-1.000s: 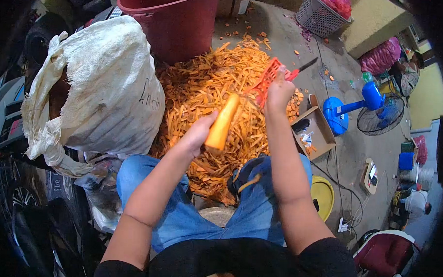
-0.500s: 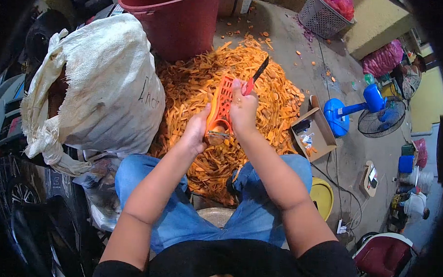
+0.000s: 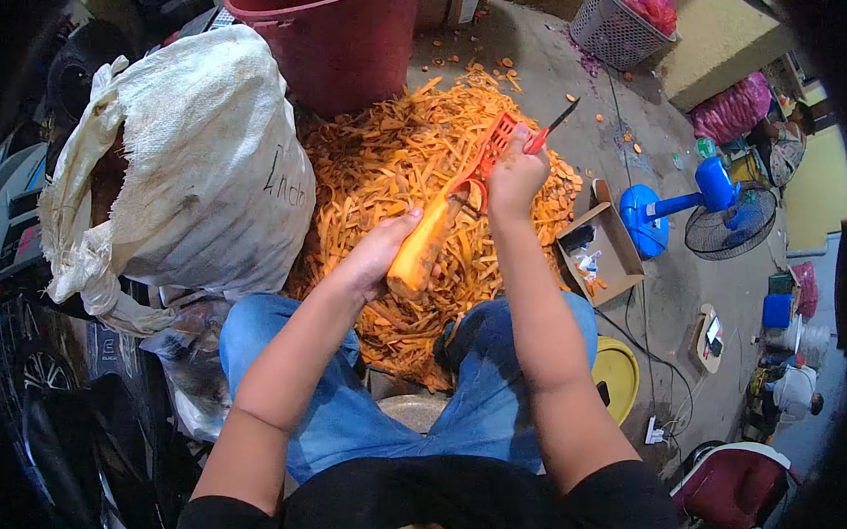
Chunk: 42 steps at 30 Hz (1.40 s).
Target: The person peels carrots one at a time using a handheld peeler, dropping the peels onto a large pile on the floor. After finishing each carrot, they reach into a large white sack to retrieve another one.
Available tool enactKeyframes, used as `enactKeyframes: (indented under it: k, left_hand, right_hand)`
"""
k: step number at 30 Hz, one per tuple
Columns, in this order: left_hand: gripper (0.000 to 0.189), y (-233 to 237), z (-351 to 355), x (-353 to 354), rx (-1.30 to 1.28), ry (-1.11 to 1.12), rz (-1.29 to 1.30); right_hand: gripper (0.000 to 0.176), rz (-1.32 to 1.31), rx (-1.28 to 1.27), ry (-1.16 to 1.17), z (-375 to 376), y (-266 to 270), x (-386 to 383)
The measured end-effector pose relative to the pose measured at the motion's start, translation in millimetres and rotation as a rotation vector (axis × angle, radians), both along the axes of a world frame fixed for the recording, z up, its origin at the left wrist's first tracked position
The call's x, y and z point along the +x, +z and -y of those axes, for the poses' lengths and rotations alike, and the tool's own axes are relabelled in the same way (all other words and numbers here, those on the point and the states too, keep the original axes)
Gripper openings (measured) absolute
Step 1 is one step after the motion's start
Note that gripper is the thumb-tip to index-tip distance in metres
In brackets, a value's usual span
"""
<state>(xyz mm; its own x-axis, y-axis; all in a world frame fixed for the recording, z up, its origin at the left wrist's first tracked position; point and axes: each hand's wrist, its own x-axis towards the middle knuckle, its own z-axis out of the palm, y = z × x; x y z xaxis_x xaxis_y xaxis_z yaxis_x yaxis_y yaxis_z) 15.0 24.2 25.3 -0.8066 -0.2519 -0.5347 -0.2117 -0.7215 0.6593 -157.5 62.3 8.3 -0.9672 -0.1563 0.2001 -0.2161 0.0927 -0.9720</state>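
A peeled carrot (image 3: pixel 422 255) rests in my left hand (image 3: pixel 385 248), whose fingers are wrapped around its side. The carrot slants up and away, its thick end toward me. My right hand (image 3: pixel 518 182) is closed around a red peeler (image 3: pixel 496 148) with a perforated handle. The peeler's head lies over the carrot's upper part. A knife (image 3: pixel 561 115) with a red handle and dark blade also sticks out of my right hand, pointing up and right. Beneath both hands spreads a large heap of orange peelings (image 3: pixel 361 183).
A white woven sack (image 3: pixel 208 164) stands left of the heap, with a big red tub (image 3: pixel 333 51) behind. To the right are a cardboard box (image 3: pixel 620 257), a blue fan (image 3: pixel 644 216) and a yellow lid (image 3: pixel 625 374). A basket (image 3: pixel 609 33) stands farther back.
My right hand has moved away and to the right with the peeler and knife. The carrot now tilts to the right, with more of its length showing.
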Motion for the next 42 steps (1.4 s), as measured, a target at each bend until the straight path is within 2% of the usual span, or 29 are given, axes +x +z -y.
enactKeyframes:
  k: [2, 3, 5, 7, 9, 11, 13, 15, 18, 22, 24, 27, 30, 32, 34, 42]
  left_hand:
    - [0.036, 2.3, 3.9, 5.4, 0.022, -0.099, -0.022]
    - [0.036, 5.5, 4.0, 9.1, 0.019, -0.100, -0.021]
    - [0.036, 11.5, 2.2, 15.6, 0.030, -0.154, -0.039]
    - [0.035, -4.6, 4.2, 10.9, 0.007, -0.075, -0.042]
    - [0.034, -13.8, 4.5, 5.9, -0.013, 0.014, -0.046]
    - [0.034, -15.7, 4.5, 0.7, -0.196, 0.076, 0.003]
    - [0.034, -24.4, 5.3, -2.3, -0.209, 0.094, 0.028]
    - [0.033, -30.1, 9.5, -1.3, -0.038, 0.133, -0.006]
    - [0.031, -35.4, 13.1, -5.6, 0.053, 0.209, -0.032]
    - [0.030, -28.3, 5.8, -9.8, 0.041, 0.279, -0.018]
    - [0.030, -28.0, 0.6, -8.5, -0.046, 0.274, -0.053]
    - [0.030, -27.3, -6.9, -5.2, 0.007, 0.173, -0.002]
    - [0.031, -26.9, 0.5, -8.8, -0.031, 0.200, -0.012]
    - [0.032, -20.5, 4.1, -10.0, -0.062, 0.259, -0.003]
    - [0.032, -15.1, 4.0, -10.1, -0.070, 0.286, -0.024]
    - [0.031, -12.7, 0.6, -7.5, -0.041, 0.321, -0.051]
  right_hand:
    - [0.026, -0.123, -0.049, -0.187, 3.5, -14.6, -21.5]
    - [0.026, -0.122, -0.052, -0.188, -3.0, -12.3, -32.6]
    - [0.029, 0.257, -0.170, -0.245, -16.1, -4.1, -47.4]
    - [0.031, 0.280, -0.202, -0.242, -16.9, 8.1, -38.0]
    - [0.030, 0.121, -0.249, -0.101, -9.9, 5.7, -27.5]
    - [0.029, 0.150, -0.236, -0.006, -2.1, 5.4, -6.3]
    - [0.028, 0.176, -0.224, 0.084, 1.2, 8.6, 18.8]
    - [0.027, 0.126, -0.101, 0.275, 3.5, 14.7, 44.0]
    - [0.028, 0.083, -0.055, 0.347, 4.8, 6.2, 54.9]
    - [0.028, -0.007, -0.029, 0.331, 5.5, 3.5, 65.1]
    - [0.027, 0.000, -0.042, 0.334, 5.2, 7.5, 62.1]
    - [0.025, -0.029, -0.027, 0.302, 4.2, 10.2, 49.7]
    - [0.025, 0.005, -0.020, 0.269, 3.7, 9.3, 49.5]
    - [0.026, 0.065, -0.043, 0.274, 4.2, 12.0, 52.1]
    - [0.023, -0.050, -0.079, 0.372, 2.2, 17.8, 58.3]
    - [0.024, -0.053, -0.063, 0.394, 4.6, 12.8, 66.5]
